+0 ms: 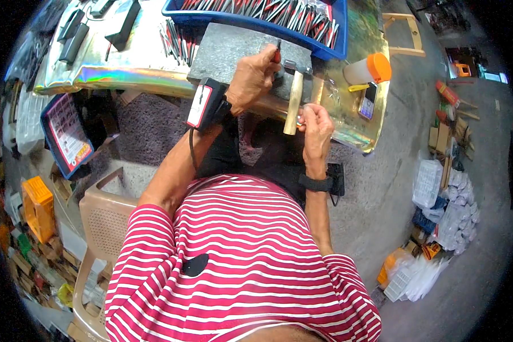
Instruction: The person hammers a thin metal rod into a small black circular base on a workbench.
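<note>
The left hand (252, 77) is closed around a small tool with a red handle (277, 55). It holds the tool down on a flat grey stone block (228, 48). A black box with a red and white face (206, 104) is strapped to the left wrist, and a black cord hangs from it.

The right hand (316, 128) is closed around the pale wooden handle of a hammer (294, 100). The hammer's metal head is up on the stone block, very close to the small tool and the left hand. The right wrist wears a black band (317, 183).

The stone block lies on a shiny table (125, 74) that glows with rainbow colours. Just behind the block sits a blue tray (325, 50) full of thin tools with red and silver parts. More of those thin tools lie in a loose pile (179, 43) on the table, to the left of the block. To the right of the hammer there is a see-through cup with an orange lid (369, 69) lying on its side, and near it a phone (368, 101).

The person wears a red and white striped shirt (239, 268) and sits by a tan plastic chair (100, 222). Bags and boxes (444, 211) lie on the grey floor to the right.
</note>
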Available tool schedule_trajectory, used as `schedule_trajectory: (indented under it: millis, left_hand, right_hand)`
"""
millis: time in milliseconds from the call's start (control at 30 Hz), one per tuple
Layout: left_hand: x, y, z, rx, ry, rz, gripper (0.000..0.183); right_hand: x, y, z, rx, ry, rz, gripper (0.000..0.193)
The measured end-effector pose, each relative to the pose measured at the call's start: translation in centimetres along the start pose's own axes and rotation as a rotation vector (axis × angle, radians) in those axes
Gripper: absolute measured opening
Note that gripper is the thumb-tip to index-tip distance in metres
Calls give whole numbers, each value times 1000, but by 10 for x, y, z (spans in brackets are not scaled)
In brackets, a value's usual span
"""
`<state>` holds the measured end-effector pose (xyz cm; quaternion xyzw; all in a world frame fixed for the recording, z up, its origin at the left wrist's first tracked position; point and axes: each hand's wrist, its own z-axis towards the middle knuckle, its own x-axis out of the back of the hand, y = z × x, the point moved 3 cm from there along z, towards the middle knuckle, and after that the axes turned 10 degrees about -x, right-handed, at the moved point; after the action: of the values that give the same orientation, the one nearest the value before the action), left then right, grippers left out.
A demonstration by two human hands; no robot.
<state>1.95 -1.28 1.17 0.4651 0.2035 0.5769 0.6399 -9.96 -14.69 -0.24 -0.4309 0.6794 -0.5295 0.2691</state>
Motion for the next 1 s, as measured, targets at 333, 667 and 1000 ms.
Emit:
schedule_trajectory:
  millis: [333, 667, 1000]
  left_hand:
    - [4, 11, 2, -371, -101, 202, 22]
    - [1, 7, -1, -278, -156, 166, 22]
    - [-2, 5, -1, -300, -150, 130, 27]
  right_hand:
    - [-21, 7, 6, -411, -321, 429, 17]
    - [5, -93, -26, 246, -66, -487, 18]
    - [18, -167, -75, 565, 145, -302, 13]
